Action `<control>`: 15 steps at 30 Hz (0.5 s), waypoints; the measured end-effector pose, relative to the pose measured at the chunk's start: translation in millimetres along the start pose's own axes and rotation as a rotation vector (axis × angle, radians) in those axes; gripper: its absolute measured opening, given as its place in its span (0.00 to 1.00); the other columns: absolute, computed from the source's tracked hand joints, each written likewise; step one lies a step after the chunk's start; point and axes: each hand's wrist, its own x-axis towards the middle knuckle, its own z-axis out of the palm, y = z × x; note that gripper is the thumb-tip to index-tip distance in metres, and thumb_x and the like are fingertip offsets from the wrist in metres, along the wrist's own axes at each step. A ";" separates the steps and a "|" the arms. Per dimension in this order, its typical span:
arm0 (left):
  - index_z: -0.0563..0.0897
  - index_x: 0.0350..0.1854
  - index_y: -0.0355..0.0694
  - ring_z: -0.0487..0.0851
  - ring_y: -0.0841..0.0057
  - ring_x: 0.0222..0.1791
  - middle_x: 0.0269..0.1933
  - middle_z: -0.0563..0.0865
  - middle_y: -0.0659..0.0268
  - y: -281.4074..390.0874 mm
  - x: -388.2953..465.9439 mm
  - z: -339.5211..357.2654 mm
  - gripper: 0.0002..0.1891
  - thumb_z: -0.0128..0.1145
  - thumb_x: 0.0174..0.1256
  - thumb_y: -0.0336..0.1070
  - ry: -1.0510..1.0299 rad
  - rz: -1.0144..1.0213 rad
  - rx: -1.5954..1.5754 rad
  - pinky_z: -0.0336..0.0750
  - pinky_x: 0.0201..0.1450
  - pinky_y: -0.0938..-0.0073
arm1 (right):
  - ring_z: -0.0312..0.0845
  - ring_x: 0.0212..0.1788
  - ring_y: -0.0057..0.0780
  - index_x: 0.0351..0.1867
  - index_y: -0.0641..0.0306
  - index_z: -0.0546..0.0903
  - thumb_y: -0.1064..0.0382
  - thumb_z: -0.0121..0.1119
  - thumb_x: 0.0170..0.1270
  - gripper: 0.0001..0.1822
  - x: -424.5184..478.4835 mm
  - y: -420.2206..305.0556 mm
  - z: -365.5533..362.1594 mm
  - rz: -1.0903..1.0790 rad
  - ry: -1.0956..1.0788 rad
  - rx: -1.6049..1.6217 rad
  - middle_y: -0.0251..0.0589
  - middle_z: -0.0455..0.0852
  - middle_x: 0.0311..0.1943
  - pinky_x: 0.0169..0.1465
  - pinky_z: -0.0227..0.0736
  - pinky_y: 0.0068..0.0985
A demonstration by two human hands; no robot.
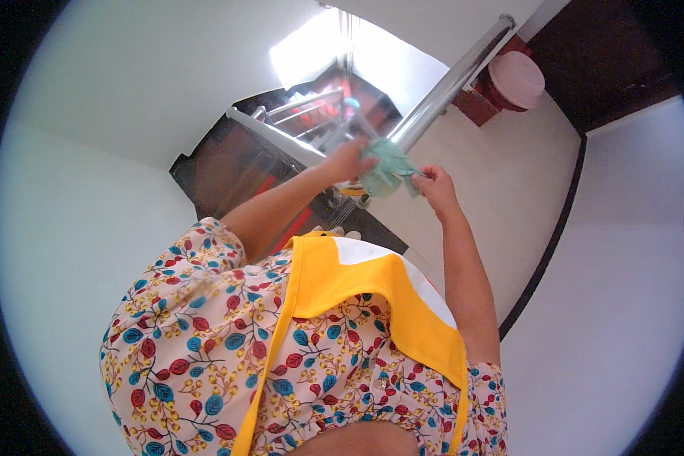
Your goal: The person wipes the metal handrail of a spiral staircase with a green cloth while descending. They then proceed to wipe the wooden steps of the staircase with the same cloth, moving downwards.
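Observation:
A thin, light green cloth point(383, 168) is stretched between my two hands, in front of the metal stair handrail point(450, 77). My left hand point(350, 161) has hold of its left side, with the fingers partly blurred. At the right end, my right hand point(436, 188) pinches a corner of the cloth between thumb and fingers. I wear a yellow and white apron point(347, 279) over a leaf-patterned top.
Dark stairs point(233, 176) with red strips lie at the left, beside a white and metal railing point(279, 137). A round pink stool or lid point(516, 80) stands by a red object near a dark brown door point(598, 62). White walls rise on both sides.

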 end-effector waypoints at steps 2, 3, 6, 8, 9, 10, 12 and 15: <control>0.79 0.46 0.36 0.82 0.72 0.37 0.41 0.83 0.56 -16.7 12.2 -0.6 0.17 0.63 0.57 0.39 0.088 0.057 0.036 0.77 0.38 0.76 | 0.74 0.30 0.21 0.34 0.62 0.78 0.64 0.66 0.52 0.10 0.4 3.2 -3.3 -0.071 -0.018 -0.014 0.34 0.80 0.29 0.33 0.70 0.22; 0.80 0.43 0.35 0.82 0.74 0.36 0.39 0.83 0.58 -15.1 16.0 -4.3 0.15 0.63 0.56 0.37 0.082 0.065 -0.002 0.77 0.38 0.76 | 0.73 0.30 0.21 0.33 0.62 0.78 0.64 0.66 0.51 0.10 0.1 3.1 -3.1 -0.099 -0.012 -0.040 0.33 0.80 0.29 0.34 0.70 0.22; 0.80 0.35 0.34 0.80 0.79 0.33 0.32 0.83 0.66 -6.3 22.7 -11.8 0.08 0.61 0.53 0.30 0.074 0.024 -0.198 0.76 0.39 0.78 | 0.72 0.31 0.21 0.32 0.62 0.77 0.66 0.66 0.50 0.10 -1.7 2.6 -5.4 -0.204 0.011 -0.113 0.32 0.78 0.28 0.35 0.69 0.21; 0.80 0.35 0.35 0.80 0.80 0.33 0.32 0.83 0.66 5.0 23.8 -17.1 0.07 0.61 0.54 0.30 0.122 0.072 -0.243 0.76 0.39 0.78 | 0.71 0.30 0.20 0.31 0.62 0.76 0.66 0.66 0.50 0.10 -3.6 0.3 -13.0 -0.299 0.030 -0.156 0.31 0.77 0.27 0.35 0.68 0.20; 0.80 0.34 0.35 0.80 0.80 0.33 0.32 0.82 0.66 12.7 23.2 -19.7 0.07 0.61 0.54 0.30 0.142 0.098 -0.266 0.76 0.39 0.78 | 0.71 0.30 0.20 0.31 0.62 0.76 0.66 0.66 0.49 0.10 -6.1 -4.4 -18.9 -0.285 0.055 -0.136 0.30 0.77 0.27 0.35 0.68 0.20; 0.81 0.36 0.35 0.80 0.81 0.33 0.32 0.83 0.67 19.9 22.4 -22.0 0.07 0.60 0.57 0.30 0.206 0.159 -0.292 0.76 0.39 0.78 | 0.71 0.30 0.20 0.31 0.62 0.76 0.67 0.66 0.49 0.10 -7.9 -12.8 -25.6 -0.271 0.072 -0.119 0.30 0.76 0.27 0.35 0.68 0.20; 0.81 0.38 0.34 0.80 0.81 0.34 0.33 0.83 0.67 32.6 26.9 -30.6 0.07 0.58 0.59 0.30 0.254 0.243 -0.261 0.76 0.39 0.78 | 0.70 0.30 0.19 0.30 0.62 0.75 0.67 0.66 0.49 0.10 -16.6 -30.1 -36.2 -0.270 0.100 -0.117 0.30 0.76 0.27 0.35 0.68 0.20; 0.82 0.41 0.34 0.80 0.81 0.35 0.34 0.84 0.67 64.1 24.3 -40.7 0.09 0.57 0.62 0.33 0.222 0.307 -0.210 0.76 0.39 0.78 | 0.70 0.30 0.18 0.31 0.63 0.76 0.67 0.65 0.50 0.10 -30.5 -44.4 -56.0 -0.303 0.157 -0.161 0.30 0.76 0.26 0.35 0.68 0.20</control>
